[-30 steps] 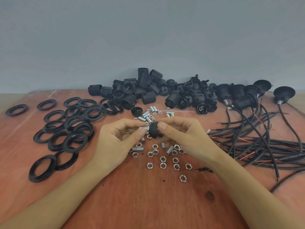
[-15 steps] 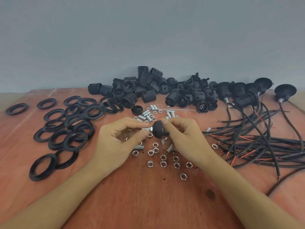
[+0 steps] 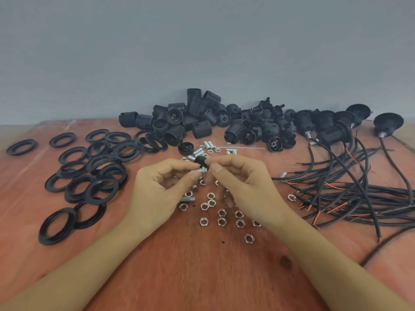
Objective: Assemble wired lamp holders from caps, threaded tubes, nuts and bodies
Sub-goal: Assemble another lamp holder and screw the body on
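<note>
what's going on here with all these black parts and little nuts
A person is assembling lamp holders at a wooden table. The right hand holds a small black cap, and the left hand pinches a threaded tube against it. Loose nuts lie below the hands, black rings to the left, a pile of bodies at the back, and wired holders to the right.

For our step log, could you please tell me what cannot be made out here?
All in the head view:
Whether the tube is threaded into the cap: too small, partly covered by left hand and right hand.
Wires' far ends: cut off by right edge.
Some nuts: hidden under right hand.
</note>
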